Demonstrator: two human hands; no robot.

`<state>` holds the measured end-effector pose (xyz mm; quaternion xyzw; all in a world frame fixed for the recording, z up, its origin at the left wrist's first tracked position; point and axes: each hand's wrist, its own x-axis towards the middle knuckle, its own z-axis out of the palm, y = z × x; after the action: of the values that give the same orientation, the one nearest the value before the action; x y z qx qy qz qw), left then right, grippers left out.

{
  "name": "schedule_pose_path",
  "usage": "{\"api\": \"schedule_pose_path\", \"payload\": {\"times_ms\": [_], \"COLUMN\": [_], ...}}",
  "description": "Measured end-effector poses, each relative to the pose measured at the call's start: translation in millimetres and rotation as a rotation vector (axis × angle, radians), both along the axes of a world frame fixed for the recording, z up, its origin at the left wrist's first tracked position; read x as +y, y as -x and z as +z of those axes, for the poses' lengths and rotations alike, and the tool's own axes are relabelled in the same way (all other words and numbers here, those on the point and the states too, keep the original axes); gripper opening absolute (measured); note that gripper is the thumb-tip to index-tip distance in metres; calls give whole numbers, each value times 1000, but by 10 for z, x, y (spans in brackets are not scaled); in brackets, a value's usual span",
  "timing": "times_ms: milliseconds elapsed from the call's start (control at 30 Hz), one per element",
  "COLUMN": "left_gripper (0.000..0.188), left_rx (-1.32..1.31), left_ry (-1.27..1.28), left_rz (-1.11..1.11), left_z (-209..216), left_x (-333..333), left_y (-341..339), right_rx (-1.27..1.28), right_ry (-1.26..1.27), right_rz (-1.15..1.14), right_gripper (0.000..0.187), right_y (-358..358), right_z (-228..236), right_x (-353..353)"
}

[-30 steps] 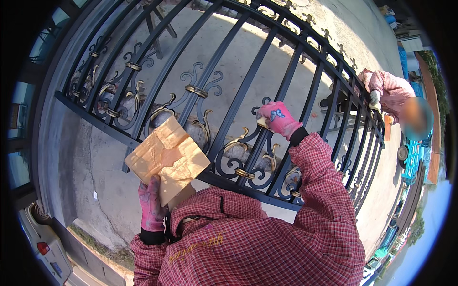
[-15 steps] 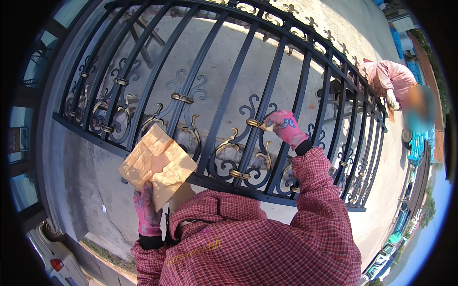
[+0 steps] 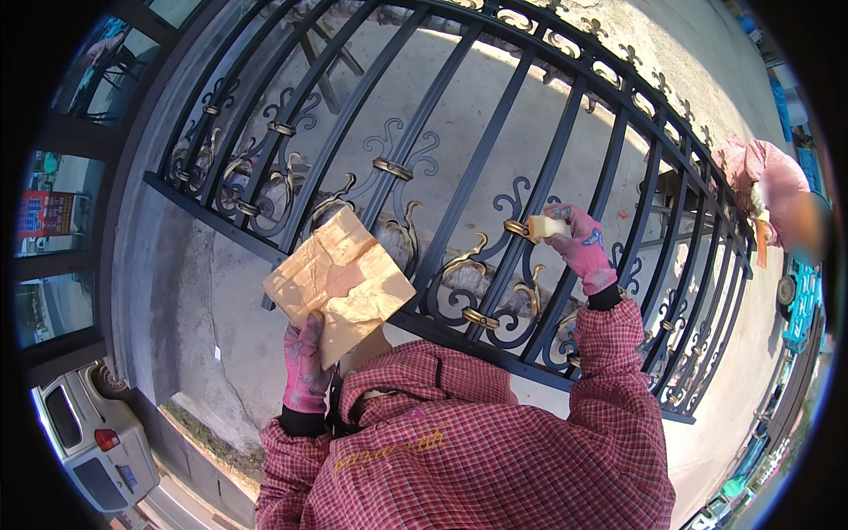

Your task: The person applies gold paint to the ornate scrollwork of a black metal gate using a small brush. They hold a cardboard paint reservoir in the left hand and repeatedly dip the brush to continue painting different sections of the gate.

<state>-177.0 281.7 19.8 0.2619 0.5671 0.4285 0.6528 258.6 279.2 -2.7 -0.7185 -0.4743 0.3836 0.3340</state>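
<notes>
A pale cream sponge block (image 3: 548, 228) is pinched in my right hand (image 3: 586, 253), which wears a pink patterned glove. The sponge sits at the right end of a gold collar (image 3: 517, 229) on a black metal railing (image 3: 439, 225); I cannot tell if they touch. Gold also marks other collars and the leaf tips of the scrolls. My left hand (image 3: 306, 369), gloved in pink too, grips a creased piece of cardboard (image 3: 367, 287) from below, thumb on top. Its upper face has a gold-coloured, shiny coating. The cardboard hangs over the railing's near edge.
Trestle legs (image 3: 323, 69) show beneath the railing, which lies raised above the concrete. At the far right another person (image 3: 768, 181) bends by the railing's end. Glass panes (image 3: 57, 221) line the left; a parked car (image 3: 95, 437) stands lower left.
The whole view has shifted, so the railing appears farther right and slightly lower. My right hand has turned and drawn back a little, bringing the sponge into sight. The left still holds the cardboard.
</notes>
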Motion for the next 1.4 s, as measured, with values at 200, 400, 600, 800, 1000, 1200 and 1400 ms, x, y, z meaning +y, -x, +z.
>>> {"api": "schedule_pose_path", "payload": {"times_ms": [200, 400, 600, 800, 1000, 1200, 1400], "left_gripper": [33, 31, 30, 27, 26, 25, 28], "left_rx": [-131, -168, -137, -129, -127, -114, -192], "left_ry": [54, 35, 27, 33, 34, 64, 35], "left_rz": [-16, -33, -63, -93, -162, -181, -24], "left_z": [85, 122, 112, 132, 133, 85, 54], "left_x": [37, 59, 118, 234, 340, 411, 385], "left_y": [-49, -13, 166, 524, 793, 926, 945], "right_rx": [193, -72, -382, -536, -548, -556, -410], "right_ry": [-162, -320, -374, -337, -360, -306, -187], "right_rz": [22, 272, 592, 528, 489, 515, 110], "right_gripper": [43, 43, 42, 34, 33, 34, 36], "right_y": [760, 1602, 2230, 2666, 2996, 3038, 2397], "right_z": [529, 874, 910, 968, 990, 1027, 809], "right_x": [105, 354, 584, 652, 663, 659, 782]}}
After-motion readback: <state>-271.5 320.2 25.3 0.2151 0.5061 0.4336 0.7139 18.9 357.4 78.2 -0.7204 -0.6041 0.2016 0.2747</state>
